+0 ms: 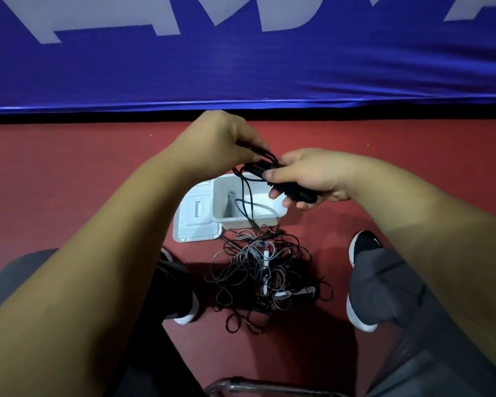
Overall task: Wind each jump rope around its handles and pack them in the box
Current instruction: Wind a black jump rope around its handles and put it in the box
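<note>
Red floor (69, 173), white box (218, 206), black rope (259, 152) held above.
Right hand (312, 179) grips its handles (294, 191); left hand (212, 138) pinches the rope (more ropes (258, 270) tangled nearby).

Both bare forearms come in from the near left and near right corners and converge toward the middle. The left hand (221, 141) is the farther of the 2. Its back faces the camera, the wrist is bent, and its fingers curl down to pinch the rope (269, 160) at their tips. The right hand (307, 179) sits just right of it and nearer. Its thumb lies on top and its fingers curl underneath, gripping the handles (295, 190). The right thumb tip is just beside the left fingertips.
</note>
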`<state>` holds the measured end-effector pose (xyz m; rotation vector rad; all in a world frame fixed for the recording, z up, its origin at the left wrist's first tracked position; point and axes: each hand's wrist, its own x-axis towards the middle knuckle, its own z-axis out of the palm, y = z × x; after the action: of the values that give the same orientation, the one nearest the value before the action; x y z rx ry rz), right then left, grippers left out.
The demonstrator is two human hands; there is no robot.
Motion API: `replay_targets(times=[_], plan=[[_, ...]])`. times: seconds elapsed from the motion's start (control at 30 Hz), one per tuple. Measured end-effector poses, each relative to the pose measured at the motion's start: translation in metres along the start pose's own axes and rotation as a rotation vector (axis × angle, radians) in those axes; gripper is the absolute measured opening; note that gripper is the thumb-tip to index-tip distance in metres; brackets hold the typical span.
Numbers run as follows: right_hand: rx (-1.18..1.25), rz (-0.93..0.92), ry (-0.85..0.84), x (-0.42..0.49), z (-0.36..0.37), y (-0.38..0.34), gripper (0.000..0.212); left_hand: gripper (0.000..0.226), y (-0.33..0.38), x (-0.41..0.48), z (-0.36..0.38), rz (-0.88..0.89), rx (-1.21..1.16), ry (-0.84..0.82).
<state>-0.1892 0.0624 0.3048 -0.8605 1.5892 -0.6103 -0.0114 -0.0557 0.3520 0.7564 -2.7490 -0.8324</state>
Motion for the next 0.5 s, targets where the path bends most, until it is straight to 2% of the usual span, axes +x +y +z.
replay_targets(times=[0.13, 0.2, 0.37, 0.43, 0.5], plan=[[0.012, -0.019, 0.122, 0.009, -0.003, 0.005, 0.022, 0.036, 0.0, -0.003, 0.001, -0.074, 0.022, -0.156], [0.023, -0.022, 0.147, 0.011, -0.003, 0.007, 0.024, 0.032, -0.003, -0.002, 0.004, -0.133, 0.018, -0.141], [0.145, -0.082, 0.195, 0.013, 0.0, 0.002, 0.025, 0.002, -0.007, -0.002, 0.014, -0.234, 0.176, -0.096], [0.21, -0.109, 0.218, 0.014, 0.003, 0.0, 0.024, 0.013, -0.006, -0.003, 0.024, -0.269, 0.181, -0.096], [0.297, -0.13, 0.241, 0.013, 0.006, -0.002, 0.025, 0.016, -0.002, -0.004, 0.032, -0.328, 0.055, -0.073]])
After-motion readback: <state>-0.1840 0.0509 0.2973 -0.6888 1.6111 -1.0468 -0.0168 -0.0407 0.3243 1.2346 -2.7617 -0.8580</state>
